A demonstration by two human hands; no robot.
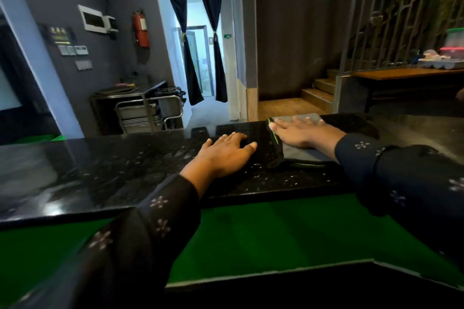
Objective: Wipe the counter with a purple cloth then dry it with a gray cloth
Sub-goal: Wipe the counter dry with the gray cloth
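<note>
A glossy black speckled counter (pixel 113 165) runs across the view, with wet streaks and droplets on it. A gray cloth (pixel 297 153) with a green-trimmed edge lies folded on the counter's right part. My right hand (pixel 301 132) presses flat on top of this cloth, fingers spread. My left hand (pixel 226 154) rests palm down on the bare counter just left of the cloth, fingers apart, holding nothing. No purple cloth is in view.
A green surface (pixel 263 233) lies below the counter's near edge. Beyond the counter stand a steel trolley (pixel 148 110), a curtained doorway (pixel 198 57), wooden steps (pixel 319 93) and a wooden table (pixel 401 74) with containers at the far right.
</note>
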